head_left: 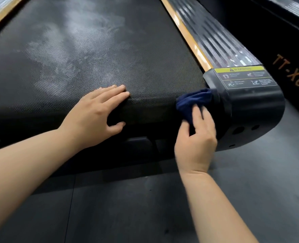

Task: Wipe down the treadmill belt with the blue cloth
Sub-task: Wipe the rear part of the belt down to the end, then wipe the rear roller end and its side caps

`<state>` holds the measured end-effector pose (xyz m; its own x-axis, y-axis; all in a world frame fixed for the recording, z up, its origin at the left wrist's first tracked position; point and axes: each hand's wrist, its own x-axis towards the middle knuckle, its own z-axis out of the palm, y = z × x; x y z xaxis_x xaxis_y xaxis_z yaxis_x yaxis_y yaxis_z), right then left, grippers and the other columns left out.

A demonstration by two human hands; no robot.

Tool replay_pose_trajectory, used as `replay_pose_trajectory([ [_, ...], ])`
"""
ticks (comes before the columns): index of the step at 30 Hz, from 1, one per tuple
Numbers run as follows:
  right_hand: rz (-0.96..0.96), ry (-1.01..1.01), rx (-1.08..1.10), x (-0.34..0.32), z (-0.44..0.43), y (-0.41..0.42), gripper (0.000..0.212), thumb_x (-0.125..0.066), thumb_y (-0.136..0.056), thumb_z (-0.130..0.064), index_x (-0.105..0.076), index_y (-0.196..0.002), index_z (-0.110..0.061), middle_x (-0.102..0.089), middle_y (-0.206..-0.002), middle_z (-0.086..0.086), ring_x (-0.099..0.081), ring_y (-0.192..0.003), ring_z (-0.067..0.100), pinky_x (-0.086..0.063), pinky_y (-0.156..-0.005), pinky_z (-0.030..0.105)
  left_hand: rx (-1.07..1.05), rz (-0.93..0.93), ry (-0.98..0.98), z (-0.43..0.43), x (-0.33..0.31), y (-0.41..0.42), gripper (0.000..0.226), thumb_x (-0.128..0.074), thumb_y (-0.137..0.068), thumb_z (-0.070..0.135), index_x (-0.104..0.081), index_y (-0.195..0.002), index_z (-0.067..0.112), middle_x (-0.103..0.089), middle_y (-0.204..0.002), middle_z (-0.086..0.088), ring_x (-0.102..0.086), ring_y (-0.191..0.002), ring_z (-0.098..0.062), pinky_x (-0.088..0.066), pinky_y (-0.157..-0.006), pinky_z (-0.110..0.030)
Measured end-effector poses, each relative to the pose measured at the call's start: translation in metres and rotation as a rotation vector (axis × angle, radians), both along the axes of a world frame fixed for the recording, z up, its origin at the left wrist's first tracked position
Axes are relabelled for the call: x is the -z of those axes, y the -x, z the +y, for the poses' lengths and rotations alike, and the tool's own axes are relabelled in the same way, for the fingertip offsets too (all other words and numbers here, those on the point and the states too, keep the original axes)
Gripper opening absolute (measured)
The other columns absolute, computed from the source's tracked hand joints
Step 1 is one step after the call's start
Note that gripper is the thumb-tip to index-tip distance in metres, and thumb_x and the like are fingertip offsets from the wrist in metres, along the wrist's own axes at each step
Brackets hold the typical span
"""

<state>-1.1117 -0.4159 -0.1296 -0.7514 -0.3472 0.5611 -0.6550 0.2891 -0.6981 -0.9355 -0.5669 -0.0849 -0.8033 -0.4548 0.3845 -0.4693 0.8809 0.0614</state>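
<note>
The black textured treadmill belt (96, 50) fills the upper half of the view, with pale dusty smears across its middle. My left hand (99, 111) rests on the belt's rear edge, fingers flat on top and thumb below the lip. My right hand (196, 135) holds the bunched dark blue cloth (191, 102) against the rear right corner of the belt, beside the black end cap (247, 106). Part of the cloth is hidden under my fingers.
An orange strip and ribbed side rail (213, 37) run along the belt's right side. A yellow warning label (245, 76) sits on the end cap. A second machine marked TT-X6 (289, 71) stands at right. Dark rubber floor (127, 207) lies below.
</note>
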Motion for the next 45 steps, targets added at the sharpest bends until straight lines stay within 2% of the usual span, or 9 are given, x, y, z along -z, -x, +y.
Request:
replay_pose_trajectory([
  [7,0.129,-0.007,-0.509,-0.013,-0.039,-0.078,0.041,-0.059,-0.075,-0.005,-0.068,-0.115,-0.009,-0.063,-0.122,0.01,-0.059,-0.096,0.03,-0.04,-0.096,0.028,-0.032,-0.03,-0.018,-0.001,-0.006,-0.014,0.076,-0.052,-0.067,0.048,-0.053,-0.131,0.008,-0.052,-0.138,-0.008,-0.05,-0.126,-0.025,-0.024,-0.113,-0.037],
  [10,0.16,0.0,-0.367,-0.014,-0.031,-0.047,0.041,-0.062,-0.074,-0.002,-0.068,-0.114,-0.008,-0.064,-0.118,0.011,-0.058,-0.099,0.027,-0.039,-0.094,0.028,-0.136,-0.033,0.011,-0.008,-0.007,-0.045,0.077,-0.052,-0.069,0.057,-0.053,-0.133,0.014,-0.052,-0.139,-0.003,-0.047,-0.128,-0.023,-0.024,-0.115,-0.044],
  [14,0.03,0.049,-0.064,-0.024,-0.034,-0.025,0.042,-0.059,-0.072,-0.004,-0.068,-0.114,-0.006,-0.065,-0.115,0.015,-0.06,-0.1,0.033,-0.039,-0.092,0.031,-0.189,0.021,0.008,-0.011,-0.005,-0.073,0.079,-0.052,-0.069,0.057,-0.053,-0.133,0.01,-0.052,-0.137,-0.008,-0.04,-0.125,-0.021,-0.011,-0.112,-0.015],
  [20,0.23,-0.066,-0.573,-0.043,-0.081,-0.112,0.043,-0.047,-0.072,-0.013,-0.069,-0.109,-0.006,-0.066,-0.112,0.013,-0.061,-0.092,0.033,-0.039,-0.086,0.036,-0.116,0.018,0.035,-0.021,-0.003,-0.078,0.076,-0.057,-0.07,0.051,-0.055,-0.129,0.003,-0.055,-0.134,-0.013,-0.051,-0.12,-0.029,-0.028,-0.108,-0.029],
  [27,0.16,-0.089,-0.235,-0.042,-0.04,-0.025,0.043,-0.06,-0.072,-0.005,-0.067,-0.114,-0.004,-0.067,-0.111,0.016,-0.062,-0.1,0.036,-0.042,-0.091,0.036,-0.167,0.064,0.034,-0.026,0.001,-0.105,0.079,-0.058,-0.07,0.056,-0.053,-0.132,0.009,-0.053,-0.137,-0.007,-0.048,-0.124,-0.024,-0.024,-0.112,-0.023],
  [31,0.224,-0.165,-0.589,-0.046,-0.074,-0.099,0.042,-0.059,-0.068,-0.006,-0.069,-0.109,-0.006,-0.067,-0.112,0.013,-0.062,-0.099,0.032,-0.036,-0.086,0.034,-0.146,0.094,0.048,-0.022,-0.002,-0.099,0.083,-0.058,-0.07,0.052,-0.041,-0.141,0.012,-0.052,-0.136,-0.013,-0.048,-0.122,-0.025,-0.028,-0.11,-0.033],
  [37,-0.35,-0.189,-0.867,-0.055,-0.063,-0.085,0.067,-0.075,-0.076,-0.016,-0.048,-0.137,-0.02,-0.06,-0.128,-0.004,-0.061,-0.109,0.009,-0.044,-0.1,0.022,0.12,0.081,0.107,-0.011,-0.007,-0.067,0.067,-0.071,-0.078,0.043,-0.043,-0.136,0.026,-0.032,-0.15,-0.019,-0.045,-0.129,-0.036,-0.04,-0.103,-0.049],
  [40,-0.297,-0.131,-0.687,-0.051,-0.046,-0.046,0.052,-0.078,-0.07,-0.033,-0.063,-0.119,-0.027,-0.067,-0.107,-0.01,-0.062,-0.082,0.008,-0.053,-0.084,0.028,0.072,0.091,0.145,-0.006,-0.004,-0.051,0.057,-0.063,-0.081,0.048,-0.047,-0.13,0.023,-0.039,-0.144,-0.023,-0.046,-0.127,-0.04,-0.038,-0.105,-0.049],
  [45,-0.091,-0.059,-0.271,-0.048,-0.054,-0.014,0.029,-0.061,-0.077,-0.03,-0.071,-0.103,-0.023,-0.068,-0.093,-0.007,-0.06,-0.095,0.027,-0.047,-0.091,0.037,0.021,-0.011,0.282,0.012,-0.003,-0.011,0.046,-0.059,-0.072,0.036,-0.058,-0.115,0.019,-0.058,-0.123,-0.024,-0.057,-0.105,-0.043,-0.045,-0.092,-0.047],
])
